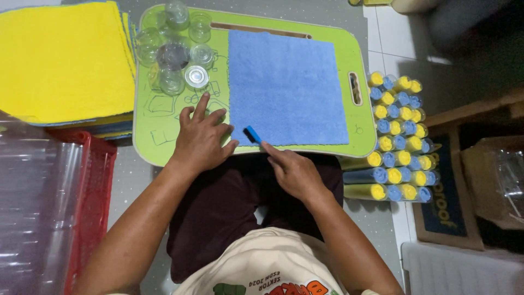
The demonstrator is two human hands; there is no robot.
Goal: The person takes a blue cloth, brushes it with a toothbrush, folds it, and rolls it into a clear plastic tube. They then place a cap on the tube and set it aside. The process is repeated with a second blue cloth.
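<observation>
**Hands at the near corner of a blue cloth, rolling not begun**

Left hand [201, 139] lies flat with fingers spread on the green lap board [164, 117], holding nothing. Far to its left sits a stack of yellow cloths [63, 57], which looks like stock waiting; just beyond its fingertips stands a cluster of clear plastic tubes and caps [174, 52], apparently empty.

Immediately to its right, the blue cloth [286, 87] lies spread flat on the board, only its near corner lifted. Right hand [292, 172] pinches that folded-up corner [252, 134] between fingertips (the grip itself is partly hidden).

Further right of that hand, a pile of filled tubes [399, 136] with rolled yellow and blue cloths inside suggests many are finished, while this one seems barely started.
</observation>
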